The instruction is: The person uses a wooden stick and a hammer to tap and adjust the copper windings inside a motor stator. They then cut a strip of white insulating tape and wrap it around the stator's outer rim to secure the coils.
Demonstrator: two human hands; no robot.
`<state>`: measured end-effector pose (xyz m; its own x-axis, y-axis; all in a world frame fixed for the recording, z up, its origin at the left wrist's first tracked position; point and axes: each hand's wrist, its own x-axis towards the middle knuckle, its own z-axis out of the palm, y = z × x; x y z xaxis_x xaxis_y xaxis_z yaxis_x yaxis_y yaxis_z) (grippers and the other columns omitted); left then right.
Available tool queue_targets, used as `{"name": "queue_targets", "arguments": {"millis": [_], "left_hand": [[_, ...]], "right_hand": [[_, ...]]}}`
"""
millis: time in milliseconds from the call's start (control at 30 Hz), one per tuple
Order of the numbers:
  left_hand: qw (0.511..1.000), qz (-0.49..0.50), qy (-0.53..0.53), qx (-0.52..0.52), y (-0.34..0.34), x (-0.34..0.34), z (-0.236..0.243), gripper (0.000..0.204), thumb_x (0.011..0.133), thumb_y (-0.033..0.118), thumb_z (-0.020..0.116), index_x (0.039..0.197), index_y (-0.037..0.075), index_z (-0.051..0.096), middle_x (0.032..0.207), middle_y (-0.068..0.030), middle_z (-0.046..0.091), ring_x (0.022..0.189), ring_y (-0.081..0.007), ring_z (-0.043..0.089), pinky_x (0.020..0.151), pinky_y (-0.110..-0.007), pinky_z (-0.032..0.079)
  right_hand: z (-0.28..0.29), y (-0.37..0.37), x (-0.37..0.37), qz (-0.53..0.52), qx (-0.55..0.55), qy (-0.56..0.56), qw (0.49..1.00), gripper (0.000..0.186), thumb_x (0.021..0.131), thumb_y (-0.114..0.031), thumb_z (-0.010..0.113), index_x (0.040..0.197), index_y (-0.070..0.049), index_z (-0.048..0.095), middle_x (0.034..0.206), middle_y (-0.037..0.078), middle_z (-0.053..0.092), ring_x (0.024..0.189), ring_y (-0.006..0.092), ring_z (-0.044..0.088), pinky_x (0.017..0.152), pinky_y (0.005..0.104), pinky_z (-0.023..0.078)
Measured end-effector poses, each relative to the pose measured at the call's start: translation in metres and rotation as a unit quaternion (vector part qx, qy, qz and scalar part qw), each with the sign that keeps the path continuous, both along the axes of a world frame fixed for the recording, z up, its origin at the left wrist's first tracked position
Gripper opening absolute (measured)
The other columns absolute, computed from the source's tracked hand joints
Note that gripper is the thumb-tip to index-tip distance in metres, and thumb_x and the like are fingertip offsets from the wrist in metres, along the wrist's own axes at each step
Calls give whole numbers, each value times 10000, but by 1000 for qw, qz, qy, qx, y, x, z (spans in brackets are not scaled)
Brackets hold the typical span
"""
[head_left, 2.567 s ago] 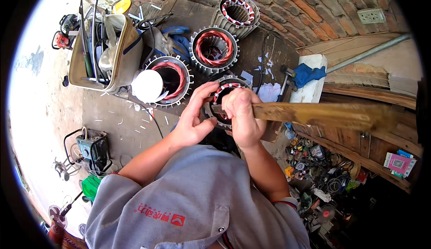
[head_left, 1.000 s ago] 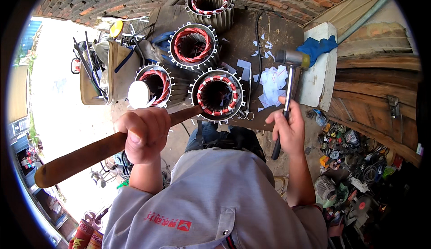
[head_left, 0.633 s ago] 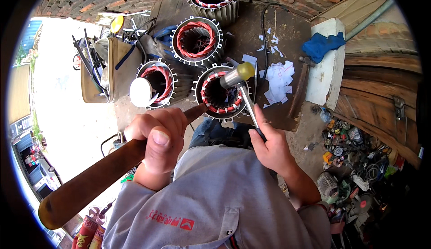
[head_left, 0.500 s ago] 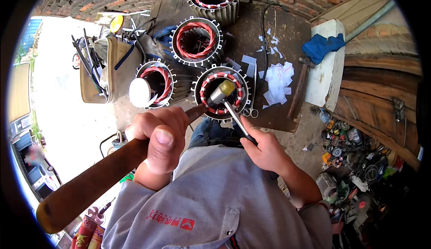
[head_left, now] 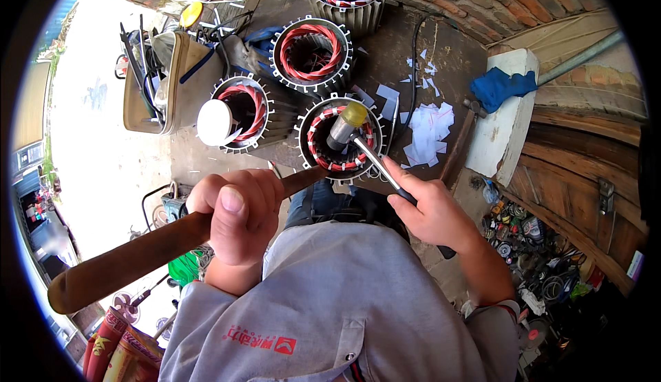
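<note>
A: What's each hand doing?

B: The left hand is wrapped tight round a long wooden stick, its far tip resting at the near rim of the closest motor ring. The right hand grips a hammer, head over the red windings.

A: How to strike well?

B: I'd keep the stick steady against the windings, tap lightly and squarely, and spare the wire. Beyond lie three more rings and paper scraps.
</note>
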<state>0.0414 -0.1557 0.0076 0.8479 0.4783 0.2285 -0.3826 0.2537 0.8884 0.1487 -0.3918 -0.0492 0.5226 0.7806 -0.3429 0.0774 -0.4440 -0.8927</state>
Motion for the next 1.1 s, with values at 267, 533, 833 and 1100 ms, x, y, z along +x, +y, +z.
{"name": "queue_targets", "arguments": {"millis": [267,533,833,1100], "left_hand": [[997,69,-19,0,-17,7,-6,293,986,188,511,728,93,407,496,-31,425,399,-144,354,445,-324,320],[994,110,-22,-1,-24,4,-9,309,991,180,498,719,100,374,496,-24,404,395,-134,321,440,-325,312],[989,143,-18,-7,-47,-6,-8,263,1016,215,451,779,114,396,522,-13,395,431,-139,363,471,-316,336],[976,216,-32,24,-65,-2,-11,314,1016,257,435,734,128,387,507,-6,380,411,-117,323,459,-292,326]], "right_hand": [[-1,-1,10,104,-60,47,992,584,882,-33,581,1432,-10,387,599,103,483,541,80,415,539,276,430],[-7,-2,22,142,-35,9,989,587,868,-24,569,1421,10,377,673,240,572,502,282,588,544,374,466],[19,12,88,145,-51,-8,988,548,870,-44,562,1403,-22,437,660,184,560,548,95,468,542,308,452],[18,28,108,293,-69,-28,953,539,860,-58,557,1387,-21,455,638,195,583,486,197,546,513,339,451]]}}
